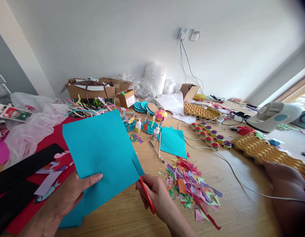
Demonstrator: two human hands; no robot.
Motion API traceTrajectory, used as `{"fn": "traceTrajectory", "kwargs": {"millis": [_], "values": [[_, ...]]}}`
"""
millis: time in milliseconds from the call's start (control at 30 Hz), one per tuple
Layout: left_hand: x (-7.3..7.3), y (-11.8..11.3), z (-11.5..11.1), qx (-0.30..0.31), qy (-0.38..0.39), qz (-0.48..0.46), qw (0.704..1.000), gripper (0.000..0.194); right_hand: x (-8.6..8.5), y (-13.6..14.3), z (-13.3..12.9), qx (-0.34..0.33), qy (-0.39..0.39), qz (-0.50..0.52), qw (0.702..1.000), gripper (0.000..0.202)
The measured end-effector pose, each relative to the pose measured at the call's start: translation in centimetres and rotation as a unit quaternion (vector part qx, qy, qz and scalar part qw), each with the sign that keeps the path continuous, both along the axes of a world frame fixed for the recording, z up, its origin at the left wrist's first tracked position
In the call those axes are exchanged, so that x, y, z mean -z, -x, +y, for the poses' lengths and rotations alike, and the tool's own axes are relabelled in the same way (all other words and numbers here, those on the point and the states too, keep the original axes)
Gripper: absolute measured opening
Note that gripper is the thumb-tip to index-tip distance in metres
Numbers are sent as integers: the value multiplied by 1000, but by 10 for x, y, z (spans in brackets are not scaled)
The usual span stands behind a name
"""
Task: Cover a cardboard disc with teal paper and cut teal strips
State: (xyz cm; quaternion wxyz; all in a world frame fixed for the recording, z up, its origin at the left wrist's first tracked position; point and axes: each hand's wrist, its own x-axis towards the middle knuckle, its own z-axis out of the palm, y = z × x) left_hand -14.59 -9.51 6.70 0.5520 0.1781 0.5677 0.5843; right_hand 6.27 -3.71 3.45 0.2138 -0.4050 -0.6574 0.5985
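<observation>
My left hand (79, 187) grips a sheet of blue paper (103, 151) by its lower left edge, thumb on top. Red-handled scissors (145, 192) are in my right hand (154, 194), with a blade lying across the sheet's right edge near its lower corner. More blue paper (72, 217) lies on the table under my left hand. A second blue piece (172, 141) rests beyond my right hand. Closer to that hand spreads a heap of coloured paper scraps (189, 184).
Glue bottles (155, 132), a pen (157, 151) and egg-carton pieces with coloured balls (211, 135) stand behind. A white cable (231, 161) crosses the right side, near another person's arm (285, 184). Black phone-like slabs (26, 168) lie left; a fan (273, 115) stands right.
</observation>
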Motion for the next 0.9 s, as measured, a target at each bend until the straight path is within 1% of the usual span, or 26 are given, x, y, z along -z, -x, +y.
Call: {"fn": "traceTrajectory", "kwargs": {"millis": [133, 267, 433, 500, 567, 633, 733, 800, 900], "values": [[2, 1, 0, 7, -6, -1, 1000, 75, -9, -3, 1, -40, 5, 12, 999, 29], [1, 2, -1, 0, 0, 3, 1000, 76, -12, -13, 1, -72, 20, -19, 997, 32], [0, 6, -1, -23, -14, 19, 999, 73, -19, -42, -4, -92, 16, -74, 993, 36], [1, 10, 0, -22, -17, 30, 999, 74, -26, -55, -7, -97, 11, -96, 991, 35], [4, 12, 0, -22, -13, 30, 999, 77, -35, -63, -10, -103, 8, -87, 991, 36], [7, 13, 0, -15, -13, 22, 1000, 80, -44, -62, -9, -112, 3, -51, 992, 39], [8, 10, 1, -10, -8, 8, 1000, 83, -50, -50, -3, -126, 13, 9, 992, 42], [6, 7, 1, -18, 0, 9, 1000, 84, -48, -39, 3, -132, 27, 28, 991, 44], [0, 2, 0, -22, -5, 22, 1000, 85, -42, -30, 11, -144, 46, 29, 988, 45]]}}
